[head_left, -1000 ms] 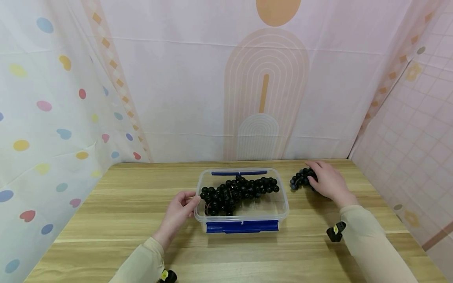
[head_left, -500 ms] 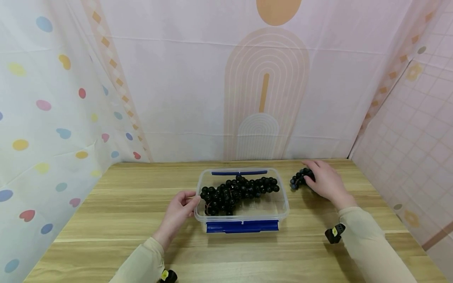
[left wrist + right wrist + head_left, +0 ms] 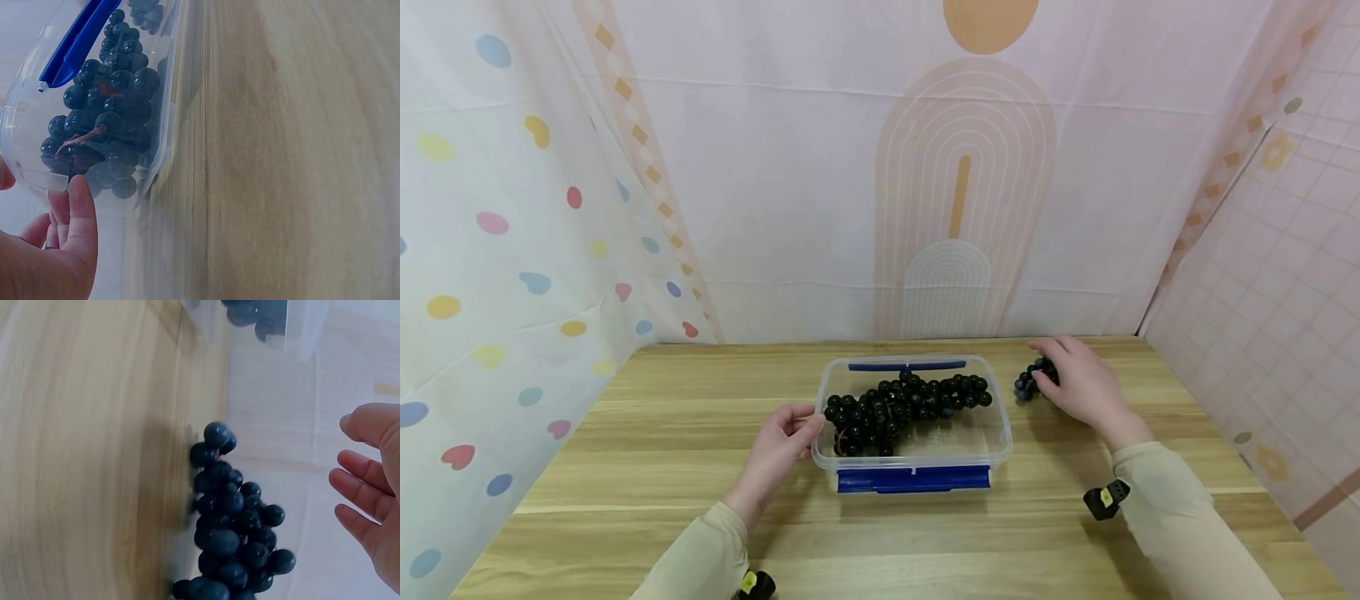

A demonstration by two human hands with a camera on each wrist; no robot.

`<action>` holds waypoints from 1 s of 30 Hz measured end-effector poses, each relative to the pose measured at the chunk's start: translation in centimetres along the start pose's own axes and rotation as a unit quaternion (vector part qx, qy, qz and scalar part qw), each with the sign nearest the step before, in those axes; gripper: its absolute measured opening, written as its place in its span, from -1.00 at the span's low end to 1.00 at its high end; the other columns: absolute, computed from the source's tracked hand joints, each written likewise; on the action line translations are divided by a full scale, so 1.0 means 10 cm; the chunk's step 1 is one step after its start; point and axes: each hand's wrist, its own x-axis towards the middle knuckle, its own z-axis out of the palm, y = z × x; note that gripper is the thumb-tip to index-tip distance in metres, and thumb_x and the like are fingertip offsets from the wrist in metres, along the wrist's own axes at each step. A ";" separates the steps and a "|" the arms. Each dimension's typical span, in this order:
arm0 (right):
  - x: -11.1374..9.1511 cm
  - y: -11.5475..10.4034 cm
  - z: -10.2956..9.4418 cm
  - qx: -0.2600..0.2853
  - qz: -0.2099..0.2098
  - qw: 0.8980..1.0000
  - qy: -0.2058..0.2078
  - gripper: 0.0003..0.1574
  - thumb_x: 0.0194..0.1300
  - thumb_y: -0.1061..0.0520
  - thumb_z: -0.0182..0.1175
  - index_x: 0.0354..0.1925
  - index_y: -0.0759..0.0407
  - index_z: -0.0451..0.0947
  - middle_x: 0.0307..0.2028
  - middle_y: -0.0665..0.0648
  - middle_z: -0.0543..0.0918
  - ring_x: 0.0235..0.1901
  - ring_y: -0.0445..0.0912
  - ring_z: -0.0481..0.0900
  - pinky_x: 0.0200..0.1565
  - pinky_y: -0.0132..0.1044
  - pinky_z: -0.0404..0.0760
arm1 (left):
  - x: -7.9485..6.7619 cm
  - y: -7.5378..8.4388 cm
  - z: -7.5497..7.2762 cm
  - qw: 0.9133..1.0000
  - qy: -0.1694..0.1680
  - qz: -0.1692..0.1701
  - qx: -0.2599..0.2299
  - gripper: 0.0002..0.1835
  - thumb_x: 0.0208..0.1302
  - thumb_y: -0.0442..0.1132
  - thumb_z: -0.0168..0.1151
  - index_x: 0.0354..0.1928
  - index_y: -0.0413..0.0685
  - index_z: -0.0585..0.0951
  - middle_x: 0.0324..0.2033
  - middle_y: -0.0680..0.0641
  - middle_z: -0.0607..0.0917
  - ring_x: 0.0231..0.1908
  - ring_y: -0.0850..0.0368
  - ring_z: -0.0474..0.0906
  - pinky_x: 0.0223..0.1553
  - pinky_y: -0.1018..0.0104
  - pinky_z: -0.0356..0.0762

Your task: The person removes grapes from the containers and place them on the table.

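Observation:
A clear plastic food container (image 3: 917,461) with blue clips stands mid-table, holding a large bunch of dark grapes (image 3: 880,412). At its left end my left hand (image 3: 778,450) pinches the rim between thumb and fingers; the left wrist view shows the fingertips (image 3: 80,187) right at the rim's corner. A second bunch of grapes (image 3: 1033,379) lies on the table to the right of the container. Over that bunch is my right hand (image 3: 1084,385), hiding part of it in the head view. In the right wrist view its thumb and fingers are spread apart, above the grapes (image 3: 231,525), gripping nothing.
The wooden table (image 3: 700,433) reaches back to a hanging patterned cloth (image 3: 790,208). A polka-dot cloth (image 3: 535,250) hangs on the left and a checked one (image 3: 1270,317) on the right.
My right hand has drifted a little to the left over the loose bunch of grapes, covering more of its left part. My left hand and the container have stayed in place.

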 end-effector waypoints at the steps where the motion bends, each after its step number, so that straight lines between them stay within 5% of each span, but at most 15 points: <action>1: 0.00 -0.02 0.00 0.002 -0.005 1.000 0.002 -0.48 0.25 0.25 0.32 0.17 0.31 0.50 0.03 0.37 0.57 0.05 0.27 0.52 0.06 0.18 0.49 | 0.00 0.00 0.00 1.000 0.000 -0.001 0.000 -0.65 0.39 -0.33 0.21 0.08 -0.45 0.47 -0.17 -0.31 0.64 -0.24 0.03 0.59 -0.36 0.38 0.58; 30: 0.11 -0.50 -0.05 -0.032 -0.148 0.987 0.062 -0.47 0.12 0.23 0.43 0.09 0.26 0.56 -0.10 0.23 0.61 -0.14 0.14 0.58 -0.09 0.06 0.57 | -0.01 0.03 -0.02 1.000 -0.007 -0.011 0.013 -0.62 0.40 -0.28 0.21 0.12 -0.43 0.46 -0.14 -0.30 0.64 -0.24 0.04 0.57 -0.32 0.33 0.58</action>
